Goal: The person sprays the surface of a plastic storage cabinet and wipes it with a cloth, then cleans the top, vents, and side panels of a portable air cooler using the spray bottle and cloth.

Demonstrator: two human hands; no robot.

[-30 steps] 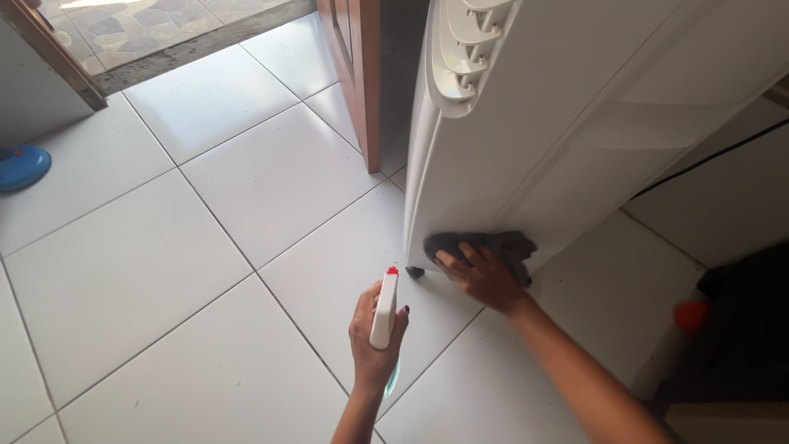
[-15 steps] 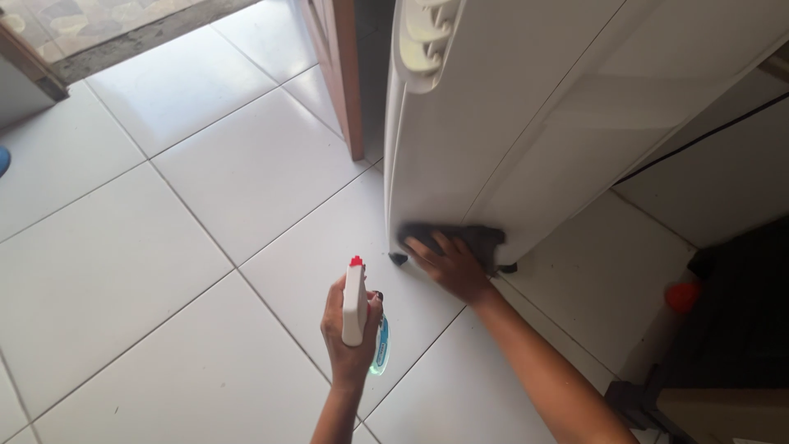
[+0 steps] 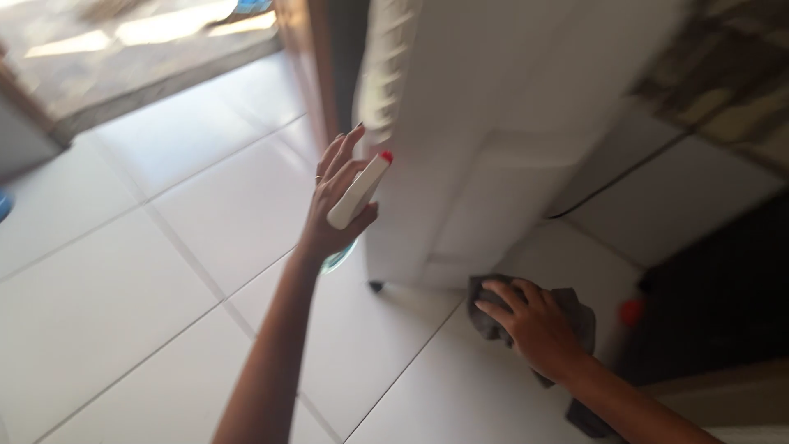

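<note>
Two hands engaged: left hand [image 3: 333, 210] clenched round a white plastic spray bottle with red nozzle [image 3: 360, 191], raised at 10 o'clock of the tall white plastic appliance [image 3: 477, 140]. Right hand [image 3: 534, 325] presses a soft grey cloth [image 3: 526, 316] flat at 5 o'clock, beside its base. Bottle looks light, rigid, best held at the neck; cloth limp, bunches easily.

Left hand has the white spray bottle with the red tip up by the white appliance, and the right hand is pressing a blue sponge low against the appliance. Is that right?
Not quite. The head view shows the right hand on a dark grey cloth, not a blue sponge. The rest holds: the left hand holds the white spray bottle with its red tip beside the white appliance.
</note>
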